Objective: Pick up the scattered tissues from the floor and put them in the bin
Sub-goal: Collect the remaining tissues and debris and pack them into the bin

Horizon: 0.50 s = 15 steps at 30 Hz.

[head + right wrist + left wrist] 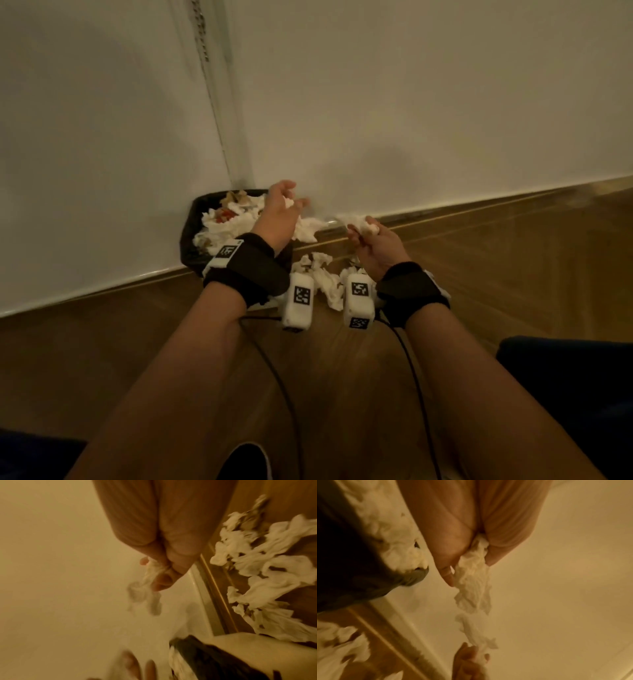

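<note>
A crumpled tissue (473,580) is being pinched by the left hand (278,219), above the right edge of the black bin (190,236), which is being filled with tissues and is standing in the wall corner. A second tissue (356,222) is being gripped in the curled fingers of the right hand (378,248), near the skirting. More loose tissues (325,277) are being left on the wooden floor (513,274), between the wrists.
</note>
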Motion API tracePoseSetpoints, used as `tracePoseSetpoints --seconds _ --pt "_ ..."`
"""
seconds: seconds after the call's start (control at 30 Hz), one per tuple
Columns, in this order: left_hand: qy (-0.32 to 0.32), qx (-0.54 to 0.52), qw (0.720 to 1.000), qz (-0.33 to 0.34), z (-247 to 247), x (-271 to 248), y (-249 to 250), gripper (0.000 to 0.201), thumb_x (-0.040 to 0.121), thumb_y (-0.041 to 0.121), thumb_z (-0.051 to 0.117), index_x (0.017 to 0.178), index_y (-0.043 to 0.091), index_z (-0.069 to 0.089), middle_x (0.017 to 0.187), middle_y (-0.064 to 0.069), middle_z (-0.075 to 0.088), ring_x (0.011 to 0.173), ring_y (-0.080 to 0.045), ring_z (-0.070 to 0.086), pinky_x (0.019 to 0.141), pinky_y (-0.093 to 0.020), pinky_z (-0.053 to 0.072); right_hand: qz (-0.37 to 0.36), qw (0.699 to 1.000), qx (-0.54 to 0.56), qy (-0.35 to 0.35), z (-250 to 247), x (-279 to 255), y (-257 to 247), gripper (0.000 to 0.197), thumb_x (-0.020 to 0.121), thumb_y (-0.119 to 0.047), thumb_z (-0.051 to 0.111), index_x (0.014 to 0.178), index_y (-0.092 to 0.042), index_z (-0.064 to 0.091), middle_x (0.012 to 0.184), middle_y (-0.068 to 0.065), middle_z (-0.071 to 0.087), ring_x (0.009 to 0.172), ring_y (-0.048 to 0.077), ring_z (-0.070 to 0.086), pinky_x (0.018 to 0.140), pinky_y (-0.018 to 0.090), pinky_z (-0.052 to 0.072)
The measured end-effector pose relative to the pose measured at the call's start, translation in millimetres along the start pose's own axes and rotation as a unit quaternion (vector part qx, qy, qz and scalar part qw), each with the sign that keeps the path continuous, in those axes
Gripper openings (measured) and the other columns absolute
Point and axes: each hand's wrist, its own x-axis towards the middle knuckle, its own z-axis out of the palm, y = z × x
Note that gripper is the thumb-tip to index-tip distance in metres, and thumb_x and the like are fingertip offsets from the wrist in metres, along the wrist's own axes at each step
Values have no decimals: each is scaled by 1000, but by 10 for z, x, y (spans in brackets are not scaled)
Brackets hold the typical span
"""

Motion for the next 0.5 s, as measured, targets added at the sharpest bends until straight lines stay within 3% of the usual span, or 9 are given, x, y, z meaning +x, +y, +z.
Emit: tracePoseSetpoints --seconds 0.03,0.1,0.2,0.27,0.33,0.43,0.5 --pt "33 0 999 8 -105 33 65 26 96 -2 36 116 16 36 115 -5 36 96 -7 59 77 -13 45 -3 1000 -8 -16 126 20 31 43 96 10 34 138 1 34 91 23 56 68 19 65 55 16 52" --pt "94 42 994 35 -358 95 147 24 97 1 34 112 20 36 123 -3 26 88 -2 60 78 -12 48 -14 996 -75 -41 358 69 109 35 97 8 34 132 4 40 89 21 56 59 17 65 58 17 55" --pt "160 158 973 61 -724 184 166 21 98 6 33 116 17 36 118 -5 24 75 -1 48 78 -15 44 -56 967 -244 -52 666 156 221 31 97 5 35 124 2 51 106 24 58 71 21 63 62 21 57" --pt "180 209 959 59 -909 242 133 19 98 7 32 114 17 34 112 -6 26 68 -4 39 63 -7 36 -108 914 -388 -55 839 255 279 29 98 -3 40 122 -2 57 114 22 61 77 23 62 68 27 57" --pt "174 226 958 29 -1030 316 94 17 99 9 31 115 16 35 110 -5 25 66 -6 37 56 -9 36 -134 858 -491 -71 1020 347 320 29 97 -9 44 121 -4 60 119 20 62 91 26 59 87 38 52" --pt "177 181 966 -53 -1088 446 34 21 98 10 34 118 13 41 103 3 27 84 -15 41 75 -20 38 -134 804 -572 -92 1277 480 405 31 97 -14 43 120 -3 61 121 23 59 105 31 56 100 42 44" --pt "204 129 967 -79 -1102 502 -2 26 95 3 33 116 13 45 97 5 28 96 -16 34 75 -19 37 -135 785 -597 -92 1420 573 461 31 96 -14 45 119 -2 62 118 23 61 109 36 56 100 42 44"
